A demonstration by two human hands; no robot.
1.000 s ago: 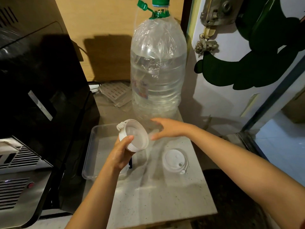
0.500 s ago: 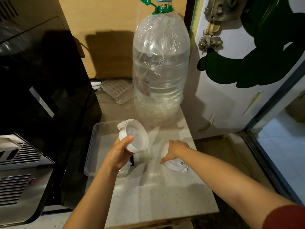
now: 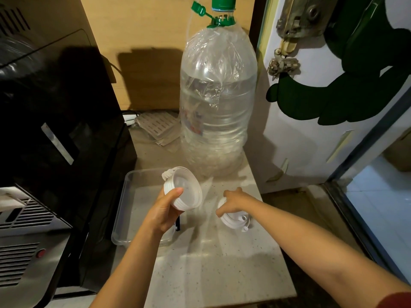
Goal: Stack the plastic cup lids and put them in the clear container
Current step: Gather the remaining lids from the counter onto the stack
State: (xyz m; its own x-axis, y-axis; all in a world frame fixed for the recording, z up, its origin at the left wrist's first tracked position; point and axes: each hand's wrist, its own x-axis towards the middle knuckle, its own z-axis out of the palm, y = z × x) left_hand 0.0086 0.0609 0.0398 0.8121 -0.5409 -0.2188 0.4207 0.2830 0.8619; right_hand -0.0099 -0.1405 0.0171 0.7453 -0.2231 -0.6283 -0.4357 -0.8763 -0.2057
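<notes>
My left hand (image 3: 165, 208) holds a stack of white plastic cup lids (image 3: 183, 188), tilted so the hollow underside faces me, above the right edge of the clear container (image 3: 129, 192). The container is a shallow clear tray lying on the speckled counter at the left. To the right, a single white lid (image 3: 235, 221) with a small spout tab lies on the counter. My right hand (image 3: 233, 202) is closed down over the far side of that lid, fingertips pinching its rim.
A large clear water bottle (image 3: 216, 107) with a green cap stands just behind the lids. A black appliance (image 3: 55, 130) walls off the left side. A slotted grey tray (image 3: 159, 127) lies behind. The counter (image 3: 218, 267) ends at the right, with floor below.
My right hand came back from near the bottle, dropped onto the lone lid on the counter and closed on its rim. The left hand kept the stack still.
</notes>
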